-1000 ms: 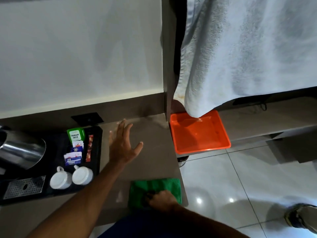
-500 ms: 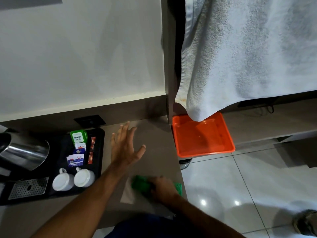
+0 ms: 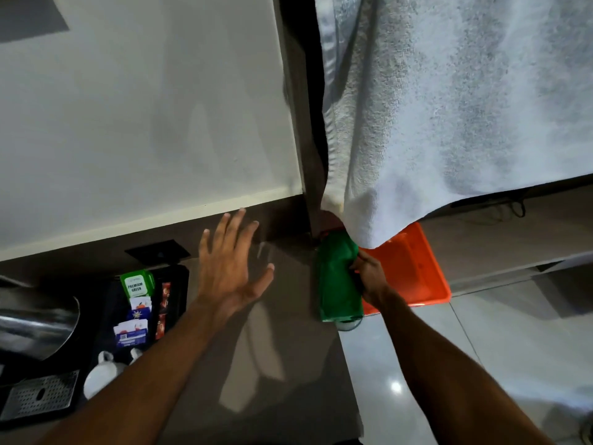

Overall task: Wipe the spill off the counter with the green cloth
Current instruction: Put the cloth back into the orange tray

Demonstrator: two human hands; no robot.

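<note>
My right hand (image 3: 369,277) grips the green cloth (image 3: 337,284), which hangs bunched at the right edge of the brown counter (image 3: 288,316), in front of the orange tray. My left hand (image 3: 229,268) hovers flat with fingers spread over the counter's back part, holding nothing. A pale wet streak (image 3: 253,351) shows on the counter surface near my left forearm.
An orange tray (image 3: 417,271) sits on a lower shelf right of the counter, under a hanging white towel (image 3: 449,123). A black tray (image 3: 173,284) holds tea sachets (image 3: 136,284), white cups (image 3: 102,374) and a steel kettle (image 3: 35,326). Tiled floor (image 3: 481,348) lies to the right.
My right hand has swept the green cloth from the counter's front edge up to the back right, and now holds it lifted beside the orange tray. My left hand moved slightly towards the wall.
</note>
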